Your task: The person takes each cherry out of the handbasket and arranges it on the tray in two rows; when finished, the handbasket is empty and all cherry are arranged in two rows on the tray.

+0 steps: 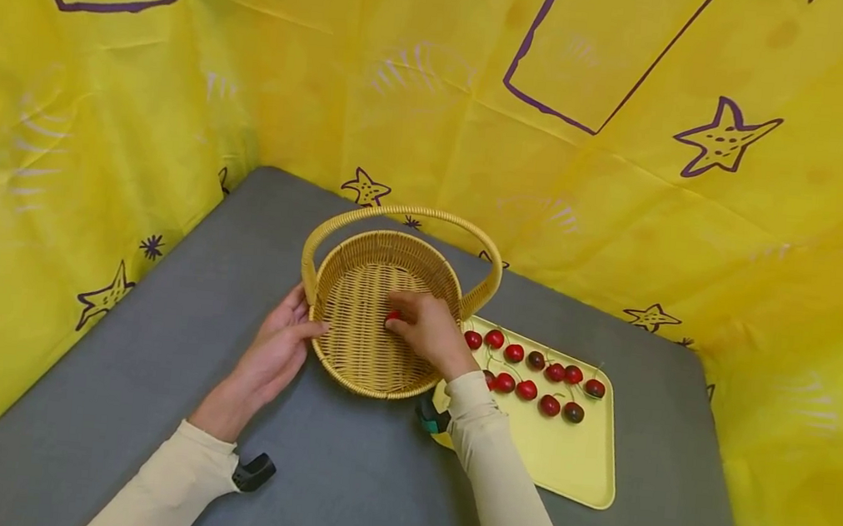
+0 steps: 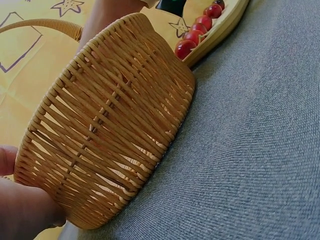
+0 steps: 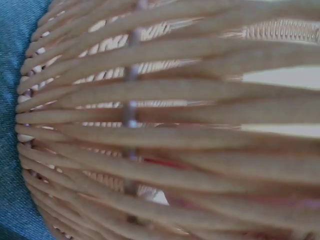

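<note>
A round wicker basket (image 1: 348,361) with an arched handle (image 1: 411,210) stands on the grey surface in the head view. My left hand (image 1: 274,350) grips its left rim, thumb over the edge and fingers along the outside. Inside the basket, low over the woven bottom, my right hand (image 1: 426,330) pinches a red cherry (image 1: 392,316) between thumb and fingers. The left wrist view shows the basket's outer wall (image 2: 110,115), with the left thumb and fingers at its edge. Woven strands of the basket (image 3: 100,120) fill the right wrist view, hiding most of the right hand.
To the basket's right lies a pale yellow tray (image 1: 570,460), partly under the right forearm. Several stemmed cherries (image 1: 527,389) sit on it in two rough rows. Yellow cloth (image 1: 434,114) with purple drawings hangs behind the grey table (image 1: 343,465) and along its sides.
</note>
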Available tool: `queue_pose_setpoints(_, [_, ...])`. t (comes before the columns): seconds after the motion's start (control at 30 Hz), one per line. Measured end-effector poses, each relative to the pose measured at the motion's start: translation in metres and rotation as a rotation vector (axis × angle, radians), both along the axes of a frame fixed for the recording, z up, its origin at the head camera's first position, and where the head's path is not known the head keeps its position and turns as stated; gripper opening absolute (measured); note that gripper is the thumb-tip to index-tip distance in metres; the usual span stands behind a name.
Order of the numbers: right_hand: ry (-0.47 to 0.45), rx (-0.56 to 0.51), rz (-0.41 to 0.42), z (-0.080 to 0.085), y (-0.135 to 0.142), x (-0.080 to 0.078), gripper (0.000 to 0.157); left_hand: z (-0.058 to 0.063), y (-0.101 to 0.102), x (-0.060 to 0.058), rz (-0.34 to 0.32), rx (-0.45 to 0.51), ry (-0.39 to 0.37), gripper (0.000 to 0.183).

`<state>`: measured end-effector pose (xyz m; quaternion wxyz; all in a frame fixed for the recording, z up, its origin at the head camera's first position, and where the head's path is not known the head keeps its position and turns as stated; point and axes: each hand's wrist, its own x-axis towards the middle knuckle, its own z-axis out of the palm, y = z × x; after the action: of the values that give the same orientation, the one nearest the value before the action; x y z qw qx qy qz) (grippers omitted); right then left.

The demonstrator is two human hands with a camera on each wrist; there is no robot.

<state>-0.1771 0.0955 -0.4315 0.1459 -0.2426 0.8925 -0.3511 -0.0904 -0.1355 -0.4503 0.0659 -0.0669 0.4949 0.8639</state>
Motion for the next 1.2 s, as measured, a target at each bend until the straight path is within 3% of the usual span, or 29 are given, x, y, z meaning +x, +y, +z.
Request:
queue_pose_setpoints(0.13, [-0.037,-0.012,0.010,0.000,0.000,0.002,0.046,0.000,0.000,0.000,0.000,0.007,0.002,0.089])
queue_pose_setpoints(0.27, [-0.001,0.007,0.002,0.003,0.002,0.006,0.051,-0.001,0.001,0.001,-0.001,0.003,-0.002,0.089])
queue_pose_setpoints(0.4, [0.029,-0.022,-0.080,0.019,0.007,0.016,0.054,-0.001,0.002,0.001,-0.010,-0.001,-0.009,0.089])
queue_pose_setpoints(0.57, [-0.046,-0.022,-0.139,0.034,0.010,0.030,0.055,0.000,0.002,0.000,-0.006,-0.003,-0.003,0.089])
queue_pose_setpoints(0.77, [-0.077,0.039,-0.147,0.019,0.003,0.035,0.052,0.000,0.001,0.001,0.002,0.007,-0.003,0.089])
queue_pose_setpoints(0.97, [-0.090,-0.062,-0.214,0.007,-0.006,0.031,0.048,0.000,0.000,0.001,0.000,0.014,0.000,0.088])
queue_pose_setpoints(1.2, [-0.114,-0.147,-0.220,-0.001,-0.014,0.023,0.040,0.000,0.001,0.001,0.001,0.013,0.007,0.088])
